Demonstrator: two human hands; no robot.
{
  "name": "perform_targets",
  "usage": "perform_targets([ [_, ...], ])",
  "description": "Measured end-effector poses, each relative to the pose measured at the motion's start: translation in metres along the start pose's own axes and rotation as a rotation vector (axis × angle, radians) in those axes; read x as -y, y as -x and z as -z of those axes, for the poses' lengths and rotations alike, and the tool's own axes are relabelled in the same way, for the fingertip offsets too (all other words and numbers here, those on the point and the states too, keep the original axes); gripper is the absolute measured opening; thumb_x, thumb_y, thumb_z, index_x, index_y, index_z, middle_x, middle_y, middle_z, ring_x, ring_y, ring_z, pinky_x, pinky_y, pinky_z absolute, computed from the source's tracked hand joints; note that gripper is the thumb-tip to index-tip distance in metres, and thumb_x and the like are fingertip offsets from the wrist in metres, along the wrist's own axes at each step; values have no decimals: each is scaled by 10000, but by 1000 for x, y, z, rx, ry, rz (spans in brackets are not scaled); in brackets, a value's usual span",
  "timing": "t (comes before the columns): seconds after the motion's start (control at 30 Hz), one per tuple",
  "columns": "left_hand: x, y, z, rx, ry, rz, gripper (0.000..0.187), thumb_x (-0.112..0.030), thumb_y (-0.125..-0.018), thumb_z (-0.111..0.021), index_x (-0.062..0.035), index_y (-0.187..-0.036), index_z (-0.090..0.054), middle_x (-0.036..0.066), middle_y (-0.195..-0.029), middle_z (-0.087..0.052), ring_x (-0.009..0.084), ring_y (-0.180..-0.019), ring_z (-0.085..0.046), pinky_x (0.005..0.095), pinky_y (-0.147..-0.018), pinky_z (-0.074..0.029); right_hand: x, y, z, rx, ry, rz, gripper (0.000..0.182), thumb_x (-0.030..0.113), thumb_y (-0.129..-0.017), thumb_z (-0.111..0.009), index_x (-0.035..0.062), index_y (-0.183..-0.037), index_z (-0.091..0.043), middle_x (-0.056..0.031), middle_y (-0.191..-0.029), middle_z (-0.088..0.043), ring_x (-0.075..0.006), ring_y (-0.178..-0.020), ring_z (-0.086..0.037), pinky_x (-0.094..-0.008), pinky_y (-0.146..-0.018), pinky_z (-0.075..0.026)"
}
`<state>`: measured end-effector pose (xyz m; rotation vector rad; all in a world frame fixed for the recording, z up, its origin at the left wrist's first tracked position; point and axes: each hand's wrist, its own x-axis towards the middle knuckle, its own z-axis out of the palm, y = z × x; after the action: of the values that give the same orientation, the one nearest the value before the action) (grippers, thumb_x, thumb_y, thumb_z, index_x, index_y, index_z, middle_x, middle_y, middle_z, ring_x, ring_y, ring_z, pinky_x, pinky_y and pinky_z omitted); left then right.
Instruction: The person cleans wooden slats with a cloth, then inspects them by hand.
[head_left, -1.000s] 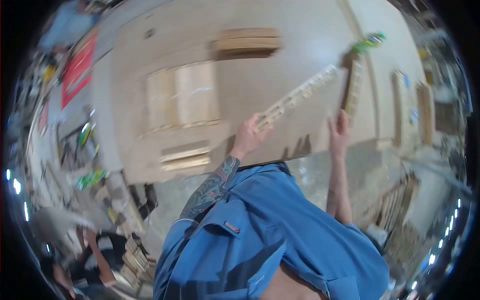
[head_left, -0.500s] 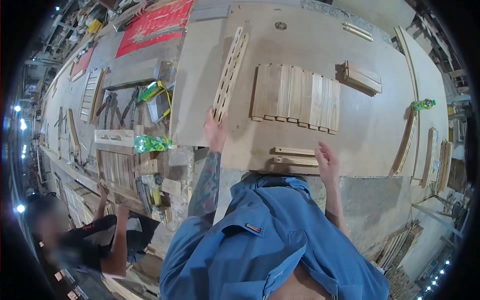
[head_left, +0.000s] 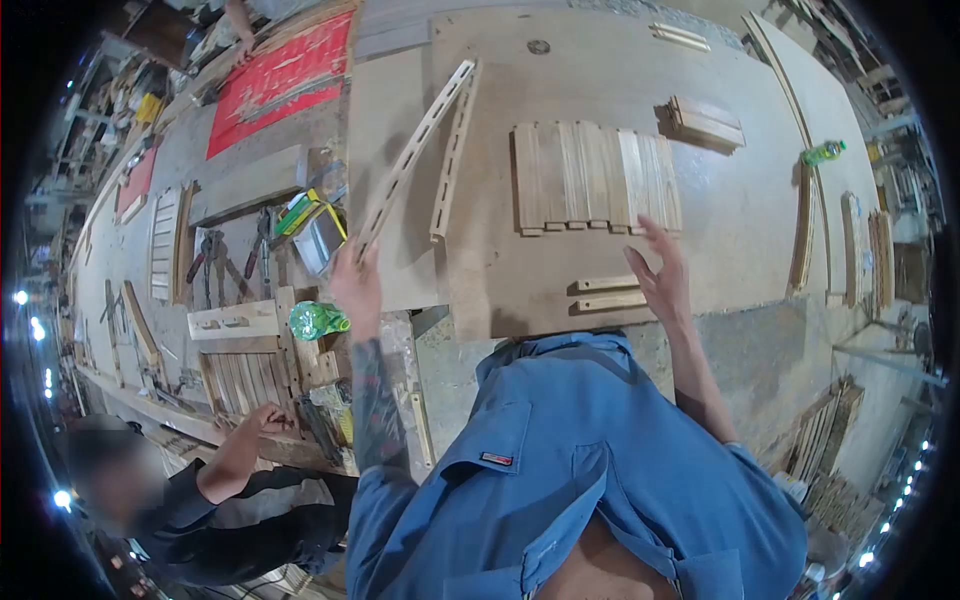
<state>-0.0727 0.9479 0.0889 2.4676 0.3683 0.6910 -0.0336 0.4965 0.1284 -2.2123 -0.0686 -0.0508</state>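
Note:
My left hand (head_left: pixel 357 288) is closed around the near end of a slotted wooden rail (head_left: pixel 415 150), which slants away toward the far side. A second slotted rail (head_left: pixel 454 160) lies on the tabletop just right of it, their far ends close together. My right hand (head_left: pixel 664 270) is open with fingers apart, its fingertips at the near edge of a row of wooden slats (head_left: pixel 597 178) laid side by side. Two short wooden pieces (head_left: pixel 610 301) with holes lie by the table's near edge, left of my right hand.
A stack of short slats (head_left: pixel 706 124) sits beyond the row. On the left are a green bottle (head_left: pixel 318 321), pliers-like tools (head_left: pixel 262 245) and a red sheet (head_left: pixel 285 85). A co-worker (head_left: pixel 230 490) works at the lower left. Another green bottle (head_left: pixel 824 152) lies far right.
My left hand has swung one slotted rail leftward, separating it from the other at the near end. My right hand has moved up toward the slat row. The co-worker's arm has shifted.

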Motion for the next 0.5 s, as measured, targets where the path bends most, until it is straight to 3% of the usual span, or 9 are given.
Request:
perform_targets([
  [0.07,-15,4,31,138,148,10,295,-133,-876,-755,-17,-1140,-694,166,-1042,-710,302,-955,-692,373,-825,-537,14,-8,8,-114,247,280,760,159,-789,-828,127,-1466,-484,-167,-1425,-551,-328,-1315,-514,-450,-1122,-386],
  [0.17,-50,14,43,480,321,41,297,-95,-870,-753,-22,-1152,-695,148,-1055,-711,260,-962,-690,338,-845,-534,29,-12,28,-104,469,403,907,197,-728,-860,158,-1514,-411,-160,-1478,-499,-336,-1388,-435,-465,-1157,-334],
  [0.23,-75,25,22,707,407,-46,285,-78,-869,-745,-20,-1144,-698,141,-1053,-708,240,-950,-687,320,-849,-532,1,-5,39,68,653,418,931,227,-705,-868,171,-1512,-407,-150,-1464,-512,-332,-1379,-446,-460,-1149,-348],
  [0.27,-80,40,2,872,487,73,256,-42,-892,-718,3,-1142,-691,72,-1057,-696,148,-979,-662,283,-882,-518,-17,2,43,150,739,430,943,242,-694,-872,177,-1511,-405,-145,-1457,-518,-330,-1375,-451,-457,-1145,-356],
  [0.33,-85,76,-44,1030,661,141,257,-81,-882,-744,3,-1121,-696,83,-1059,-697,146,-970,-659,292,-869,-521,-63,22,50,327,632,247,818,242,-703,-855,159,-1427,-483,-116,-1373,-583,-319,-1308,-504,-448,-1102,-391],
  [0.43,-110,98,-79,1118,486,78,297,-164,-833,-779,-74,-1109,-718,96,-1018,-670,240,-947,-662,344,-843,-517,-123,39,61,514,583,42,566,220,-715,-824,130,-1223,-593,-64,-1186,-664,-286,-1173,-577,-425,-1008,-441],
  [0.5,-101,113,-103,951,392,-105,299,-204,-823,-786,-95,-1094,-723,73,-1024,-656,252,-961,-634,367,-856,-498,-143,45,69,528,588,38,411,210,-719,-808,118,-1080,-634,-35,-1056,-687,-260,-1081,-606,-411,-942,-459],
])
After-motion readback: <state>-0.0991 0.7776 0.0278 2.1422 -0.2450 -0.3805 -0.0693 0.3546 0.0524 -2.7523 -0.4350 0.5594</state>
